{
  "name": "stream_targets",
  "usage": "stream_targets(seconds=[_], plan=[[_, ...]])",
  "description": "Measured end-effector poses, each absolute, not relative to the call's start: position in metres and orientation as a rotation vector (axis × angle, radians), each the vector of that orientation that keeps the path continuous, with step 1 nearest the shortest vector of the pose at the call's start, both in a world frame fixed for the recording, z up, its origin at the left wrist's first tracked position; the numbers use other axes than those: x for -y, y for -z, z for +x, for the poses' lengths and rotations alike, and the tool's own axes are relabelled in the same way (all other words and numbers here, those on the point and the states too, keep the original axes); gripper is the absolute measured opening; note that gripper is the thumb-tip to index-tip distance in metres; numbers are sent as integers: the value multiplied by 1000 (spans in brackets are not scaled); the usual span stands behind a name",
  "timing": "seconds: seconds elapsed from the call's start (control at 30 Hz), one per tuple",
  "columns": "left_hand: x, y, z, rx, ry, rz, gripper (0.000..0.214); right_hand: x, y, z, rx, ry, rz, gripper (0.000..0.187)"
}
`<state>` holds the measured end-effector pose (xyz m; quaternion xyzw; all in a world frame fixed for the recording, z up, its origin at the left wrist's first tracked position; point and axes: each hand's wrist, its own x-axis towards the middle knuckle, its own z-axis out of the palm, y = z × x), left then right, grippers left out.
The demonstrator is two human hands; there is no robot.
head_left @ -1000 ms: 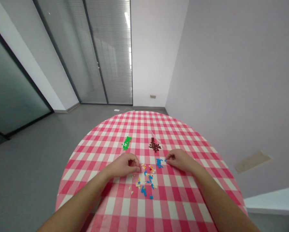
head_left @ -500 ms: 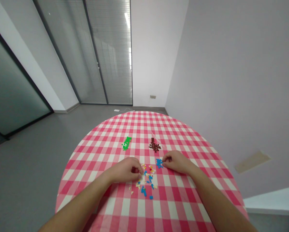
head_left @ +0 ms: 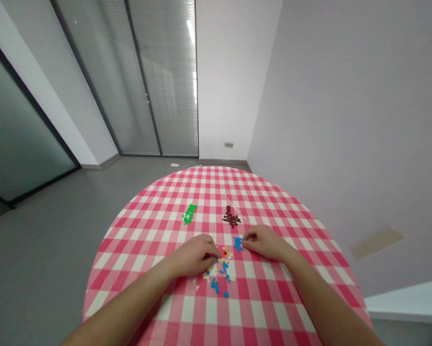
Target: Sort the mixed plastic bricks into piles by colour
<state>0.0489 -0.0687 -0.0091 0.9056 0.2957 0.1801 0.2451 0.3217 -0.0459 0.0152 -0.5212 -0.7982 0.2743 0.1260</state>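
A mixed heap of tiny coloured bricks [head_left: 219,271] lies on the round table with the red-and-white checked cloth [head_left: 273,307]. My left hand [head_left: 196,252] rests on the heap's left edge, its fingertips pinched together among the pieces. Whatever that pinch holds is too small to see. My right hand [head_left: 262,241] sits to the right with fingers curled, its tips touching a small blue brick pile [head_left: 238,243]. Farther back lie a green brick pile [head_left: 189,213] and a dark brown brick pile [head_left: 231,217].
The table's far edge curves round near a grey floor [head_left: 57,221]. Glass partitions with blinds [head_left: 158,81] stand at the back left. A pale wall [head_left: 346,120] rises close on the right.
My left hand has slid a little rightward into the mixed heap. My right hand shifted slightly left toward the blue pile and has stayed there.
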Motion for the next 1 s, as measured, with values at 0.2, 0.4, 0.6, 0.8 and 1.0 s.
stream_targets(seconds=[0.2, 0.4, 0.6, 0.8, 1.0], plan=[[66, 9, 49, -804, -494, 2422, 15, 46, -16, 322, 2320, -799, -1506, 14], [63, 4, 43, -814, -478, 2368, 13, 47, -18, 321, 2316, -805, -1498, 15], [64, -9, 36, -800, -467, 2359, 20, 46, -17, 323, 2316, -816, -1495, 14], [61, -6, 34, -794, -454, 2338, 21, 46, -18, 323, 2327, -789, -1498, 14], [60, -5, 35, -789, -449, 2344, 17, 45, -18, 322, 2302, -821, -1493, 14]])
